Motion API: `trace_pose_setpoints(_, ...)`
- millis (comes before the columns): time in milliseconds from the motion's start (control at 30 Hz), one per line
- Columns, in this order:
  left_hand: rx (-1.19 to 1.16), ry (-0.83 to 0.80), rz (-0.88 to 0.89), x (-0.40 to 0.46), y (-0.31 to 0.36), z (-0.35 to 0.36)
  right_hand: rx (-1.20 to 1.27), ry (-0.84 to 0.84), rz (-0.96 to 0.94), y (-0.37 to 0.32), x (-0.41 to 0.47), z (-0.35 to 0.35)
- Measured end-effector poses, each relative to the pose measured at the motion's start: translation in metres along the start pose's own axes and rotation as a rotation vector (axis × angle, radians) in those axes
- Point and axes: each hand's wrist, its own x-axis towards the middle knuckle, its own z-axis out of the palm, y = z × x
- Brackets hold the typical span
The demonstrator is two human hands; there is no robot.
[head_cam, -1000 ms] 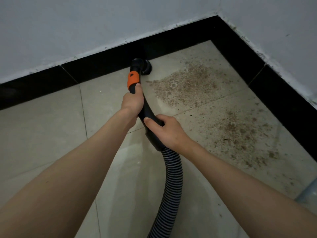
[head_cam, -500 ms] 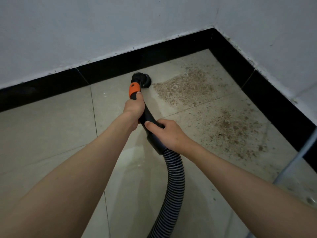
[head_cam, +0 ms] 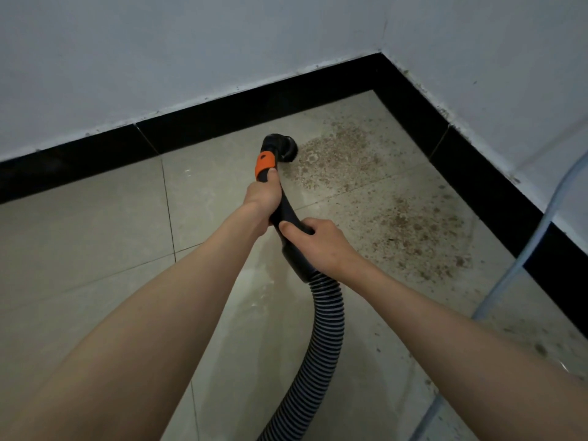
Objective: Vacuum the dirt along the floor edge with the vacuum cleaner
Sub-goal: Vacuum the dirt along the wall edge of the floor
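While the round black nozzle (head_cam: pixel 284 147) sits on the pale tile floor (head_cam: pixel 95 237) at the left edge of the brown dirt (head_cam: pixel 346 160), I see my left hand (head_cam: pixel 262 195) gripping the black wand (head_cam: pixel 286 214) just below its orange collar (head_cam: pixel 265 165). My right hand (head_cam: pixel 318 243) grips the wand's lower end, where the ribbed hose (head_cam: pixel 327 329) starts. I can read no lettering anywhere; a black baseboard (head_cam: pixel 254 109) runs beyond.

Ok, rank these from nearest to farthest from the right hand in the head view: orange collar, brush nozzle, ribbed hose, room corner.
From the right hand:
1. Ribbed hose, starting just below the hand.
2. Orange collar, up the wand past the left hand.
3. Brush nozzle, at the wand's tip.
4. Room corner, far upper right.
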Motion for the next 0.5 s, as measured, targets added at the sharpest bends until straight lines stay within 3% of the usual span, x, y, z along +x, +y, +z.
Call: trace_pose_setpoints(500, 0.115, -0.051, 0.075, 0.021, 0.012, 0.044, -0.019, 0.132, 0.047, 0.023, 0.018, -0.014)
